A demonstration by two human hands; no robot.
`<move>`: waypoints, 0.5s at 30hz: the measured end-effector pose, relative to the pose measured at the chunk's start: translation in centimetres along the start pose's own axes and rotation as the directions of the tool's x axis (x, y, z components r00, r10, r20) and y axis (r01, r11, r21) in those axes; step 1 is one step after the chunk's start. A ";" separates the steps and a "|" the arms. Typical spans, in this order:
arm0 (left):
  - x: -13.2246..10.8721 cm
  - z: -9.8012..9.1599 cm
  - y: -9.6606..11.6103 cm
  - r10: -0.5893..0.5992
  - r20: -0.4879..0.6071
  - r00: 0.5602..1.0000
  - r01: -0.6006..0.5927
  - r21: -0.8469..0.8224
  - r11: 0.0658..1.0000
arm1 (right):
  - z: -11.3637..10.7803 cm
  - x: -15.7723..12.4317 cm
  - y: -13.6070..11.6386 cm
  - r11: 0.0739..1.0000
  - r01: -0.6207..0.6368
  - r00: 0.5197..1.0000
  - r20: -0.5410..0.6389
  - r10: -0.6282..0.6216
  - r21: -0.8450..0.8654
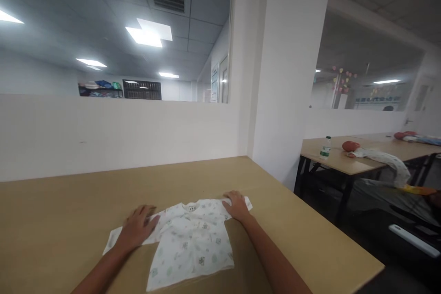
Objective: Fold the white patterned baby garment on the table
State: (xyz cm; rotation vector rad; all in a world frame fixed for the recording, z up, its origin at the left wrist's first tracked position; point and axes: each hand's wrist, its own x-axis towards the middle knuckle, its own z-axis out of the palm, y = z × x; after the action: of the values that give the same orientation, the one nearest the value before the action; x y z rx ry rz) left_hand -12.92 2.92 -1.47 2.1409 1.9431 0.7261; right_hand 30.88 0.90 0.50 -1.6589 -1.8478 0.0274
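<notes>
A small white baby shirt (193,243) with a faint printed pattern lies flat on the wooden table (69,211), collar away from me and sleeves spread to both sides. My left hand (138,228) rests palm down on the left sleeve, fingers spread. On the right sleeve, near its end, my right hand (236,205) lies flat. Neither hand grips the cloth.
A white partition wall (120,133) runs along the table's far edge, and a white pillar (289,78) stands at its right corner. To the right, a second table (344,161) holds a water bottle (325,147), a red object (350,146) and a pale cloth (386,158).
</notes>
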 end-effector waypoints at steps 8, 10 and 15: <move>-0.6 -1.1 0.1 -0.016 0.224 0.975 -0.013 0.130 0.991 | -1.8 0.0 1.2 0.999 0.031 0.978 0.204 -0.036 0.026; -0.7 -1.9 -0.9 -0.035 0.310 0.950 -0.016 0.162 0.987 | -2.9 -0.1 1.3 0.999 0.039 0.970 0.241 -0.047 0.036; -1.6 -2.5 -2.9 -0.039 0.295 0.955 -0.019 0.189 0.982 | -5.8 -0.6 2.4 0.995 0.061 0.942 0.324 -0.083 0.077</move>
State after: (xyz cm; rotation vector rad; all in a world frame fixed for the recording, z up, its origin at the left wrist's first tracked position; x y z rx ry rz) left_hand -16.75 1.27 -0.92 2.1905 1.9223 0.2027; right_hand 35.70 -1.47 3.82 -1.6139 -2.1263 0.3491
